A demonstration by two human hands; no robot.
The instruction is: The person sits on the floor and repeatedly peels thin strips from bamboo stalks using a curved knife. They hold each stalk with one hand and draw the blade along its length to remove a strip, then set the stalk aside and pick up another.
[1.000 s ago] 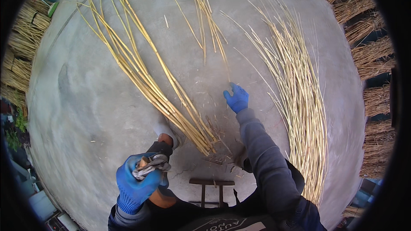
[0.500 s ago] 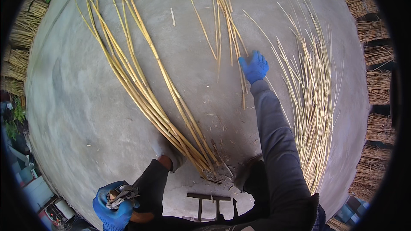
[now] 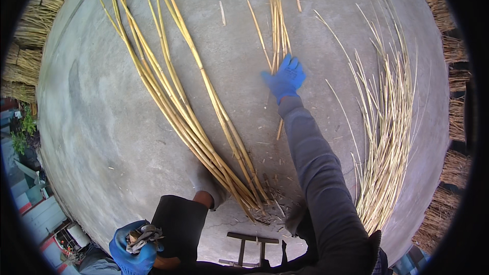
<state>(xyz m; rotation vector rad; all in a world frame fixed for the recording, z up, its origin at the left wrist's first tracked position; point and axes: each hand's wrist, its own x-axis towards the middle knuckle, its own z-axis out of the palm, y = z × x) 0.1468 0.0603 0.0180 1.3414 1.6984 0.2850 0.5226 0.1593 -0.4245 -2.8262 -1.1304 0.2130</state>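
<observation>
At the centre, my right hand point(image 3: 286, 77) in a blue glove reaches out over a small bunch of yellow canes point(image 3: 277, 25). Its thumb stretches to the left and its fingers point away from me, lying across the canes. The near end of one cane point(image 3: 279, 130) shows below the wrist; the palm hides the rest. By my left knee, my left hand point(image 3: 133, 248), also gloved in blue, is closed around a crumpled-looking grey thing point(image 3: 144, 238) with a tan bit. What this is I cannot make out.
Long thick canes point(image 3: 178, 117) lie slanting on the concrete floor point(image 3: 91, 137) to the left. A large pile of thin pale canes point(image 3: 384, 158) lies at the right. Short cane pieces point(image 3: 222, 14) are scattered about. Near my feet is a dark frame point(image 3: 252, 238). Bundled stalks point(image 3: 33, 25) line both sides.
My right hand has moved left onto the middle canes, which now lie closer together. A short piece lies apart to their right. The view has shifted slightly; my left hand keeps its hold.
</observation>
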